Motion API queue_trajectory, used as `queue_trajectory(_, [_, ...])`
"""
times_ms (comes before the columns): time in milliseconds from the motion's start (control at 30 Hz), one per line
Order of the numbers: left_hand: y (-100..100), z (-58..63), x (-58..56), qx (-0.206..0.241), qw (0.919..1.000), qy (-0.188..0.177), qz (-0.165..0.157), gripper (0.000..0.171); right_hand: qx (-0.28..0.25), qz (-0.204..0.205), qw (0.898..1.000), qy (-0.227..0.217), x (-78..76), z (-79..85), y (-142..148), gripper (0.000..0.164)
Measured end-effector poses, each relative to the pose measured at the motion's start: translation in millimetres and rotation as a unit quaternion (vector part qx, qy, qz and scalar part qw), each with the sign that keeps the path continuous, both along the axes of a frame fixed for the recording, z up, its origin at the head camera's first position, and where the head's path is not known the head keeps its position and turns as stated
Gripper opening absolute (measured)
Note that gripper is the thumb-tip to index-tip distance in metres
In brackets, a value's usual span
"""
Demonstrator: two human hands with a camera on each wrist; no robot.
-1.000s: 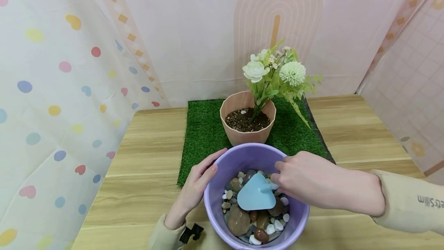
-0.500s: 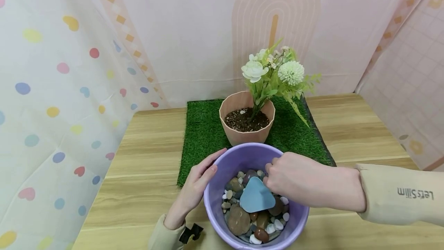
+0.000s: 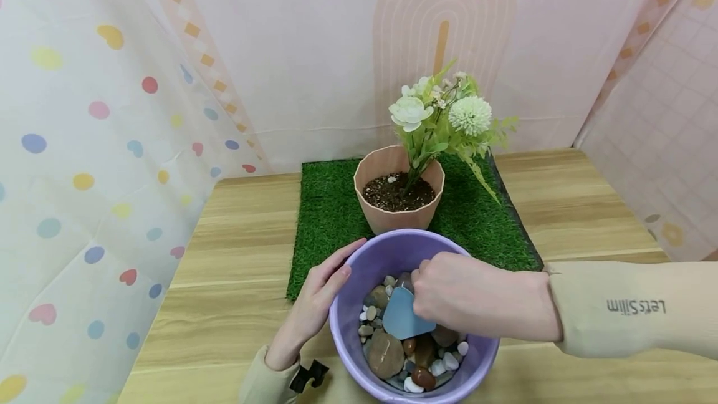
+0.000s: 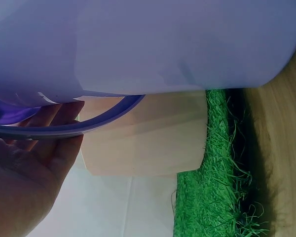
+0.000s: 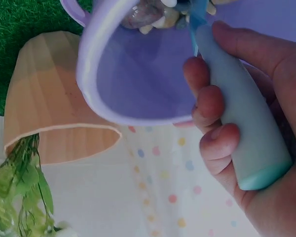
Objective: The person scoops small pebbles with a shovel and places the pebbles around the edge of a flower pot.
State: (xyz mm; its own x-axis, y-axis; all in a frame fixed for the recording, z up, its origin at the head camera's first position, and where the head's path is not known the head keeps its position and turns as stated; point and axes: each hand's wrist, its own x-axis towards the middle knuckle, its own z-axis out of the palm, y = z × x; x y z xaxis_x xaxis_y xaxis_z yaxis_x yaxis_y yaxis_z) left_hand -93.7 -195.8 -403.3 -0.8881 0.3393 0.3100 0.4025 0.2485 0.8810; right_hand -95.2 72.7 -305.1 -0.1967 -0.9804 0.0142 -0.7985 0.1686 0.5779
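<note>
My right hand grips the pale grey handle of a small garden trowel, fingers curled round it, inside a purple bucket. The trowel's light blue blade sits over stones of mixed sizes; part of it is hidden by the hand. My left hand rests against the bucket's left side at the rim, its fingers fairly straight. In the left wrist view, the bucket's purple handle crosses in front of these fingers.
Behind the bucket, a peach flower pot with soil and white artificial-looking flowers stands on a green turf mat. The wooden table lies beneath. Patterned cloth hangs at the back and sides.
My right hand has moved left and deeper into the bucket with the trowel, whose blade has tilted and gone darker. The left hand stays in place.
</note>
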Motion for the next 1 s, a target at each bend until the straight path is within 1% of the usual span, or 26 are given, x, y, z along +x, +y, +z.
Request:
queue_trajectory(100, [1,-0.3,-0.1,-0.003,1.0,0.003,0.001,0.046,0.011,0.004,1.0,-0.006,-2.8,-0.5,0,0.015])
queue_trajectory(233, [1,-0.4,0.0,-0.005,1.0,0.005,0.002,0.046,0.003,0.005,1.0,-0.029,-10.3,0.3,3,0.017])
queue_trajectory(300, [1,-0.3,0.0,-0.005,1.0,0.003,0.001,0.046,-0.008,0.009,0.999,-0.05,-14.1,0.8,5,0.019])
queue_trajectory(367, [1,-0.2,0.0,-0.004,1.0,0.001,0.002,0.046,-0.016,0.017,0.997,-0.073,-16.6,1.3,6,0.016])
queue_trajectory(500, [0,-0.1,0.0,-0.002,1.0,-0.001,0.003,0.046,-0.005,0.024,0.992,-0.123,-17.3,0.5,4,0.012])
queue_trajectory(600, [0,0.0,0.1,0.001,1.0,0.0,0.003,0.046,0.003,0.013,0.986,-0.165,-16.5,-1.6,2,0.013])
queue_trajectory(733, [0,-0.1,-0.2,0.004,1.0,0.0,-0.001,0.046,-0.002,-0.003,0.978,-0.208,-19.1,-4.4,2,0.012])
queue_trajectory(833, [0,-0.6,-0.3,0.004,1.0,-0.002,-0.003,0.046,-0.007,0.003,0.975,-0.224,-21.8,-6.7,2,0.012])
queue_trajectory(1000, [0,-1.1,-0.6,0.002,1.0,-0.002,-0.001,0.046,-0.022,0.013,0.973,-0.229,-23.9,-10.6,1,0.01])
